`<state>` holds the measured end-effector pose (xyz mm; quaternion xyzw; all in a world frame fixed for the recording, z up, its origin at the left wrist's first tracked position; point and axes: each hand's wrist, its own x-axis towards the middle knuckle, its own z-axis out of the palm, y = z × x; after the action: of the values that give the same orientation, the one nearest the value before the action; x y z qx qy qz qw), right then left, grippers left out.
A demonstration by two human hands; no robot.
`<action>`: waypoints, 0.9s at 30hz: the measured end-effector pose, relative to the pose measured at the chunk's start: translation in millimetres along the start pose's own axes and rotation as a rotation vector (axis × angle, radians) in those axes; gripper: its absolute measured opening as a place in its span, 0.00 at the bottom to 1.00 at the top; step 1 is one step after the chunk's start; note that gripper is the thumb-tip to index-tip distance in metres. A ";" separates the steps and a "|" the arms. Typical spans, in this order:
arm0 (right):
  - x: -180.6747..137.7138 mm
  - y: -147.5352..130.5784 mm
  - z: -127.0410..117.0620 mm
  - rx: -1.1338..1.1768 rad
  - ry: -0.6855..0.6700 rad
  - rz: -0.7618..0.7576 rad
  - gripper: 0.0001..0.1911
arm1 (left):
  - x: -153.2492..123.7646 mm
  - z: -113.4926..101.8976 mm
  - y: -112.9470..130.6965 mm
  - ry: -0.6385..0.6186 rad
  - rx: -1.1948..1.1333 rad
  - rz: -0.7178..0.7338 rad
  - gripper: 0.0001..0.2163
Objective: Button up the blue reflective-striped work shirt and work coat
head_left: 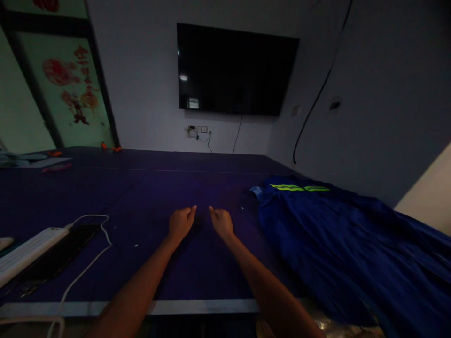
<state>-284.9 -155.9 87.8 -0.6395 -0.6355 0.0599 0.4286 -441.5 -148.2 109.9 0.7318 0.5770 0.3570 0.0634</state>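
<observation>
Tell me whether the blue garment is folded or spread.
Spread, not neatly folded: the blue garment lies loosely over the table at right and drapes past its near edge.

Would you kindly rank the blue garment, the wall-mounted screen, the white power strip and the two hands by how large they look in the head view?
Largest to smallest:
1. Blue garment
2. Wall-mounted screen
3. White power strip, partly cut off
4. Left hand and right hand, too alike to rank apart
</observation>
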 end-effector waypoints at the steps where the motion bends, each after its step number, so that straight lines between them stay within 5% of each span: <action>1: 0.4 -1.4 -2.6 -0.024 0.007 0.001 0.31 | -0.4 -0.8 -0.2 -0.011 0.017 0.003 0.23; 9: -2.3 -10.0 -15.1 -0.210 0.023 -0.032 0.30 | -0.5 5.7 -6.1 0.000 0.084 0.027 0.20; 17: -5.4 -15.6 -18.1 -0.281 0.012 -0.105 0.26 | -0.8 8.2 -2.6 0.078 -0.058 0.265 0.16; 27: -0.8 -5.3 -15.3 -0.140 0.123 -0.187 0.17 | -3.5 6.9 -3.5 0.169 -0.048 0.217 0.16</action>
<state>-279.6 -164.7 100.3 -0.6081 -0.6676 -0.0642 0.4248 -440.5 -148.0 101.5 0.7557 0.4890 0.4357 -0.0071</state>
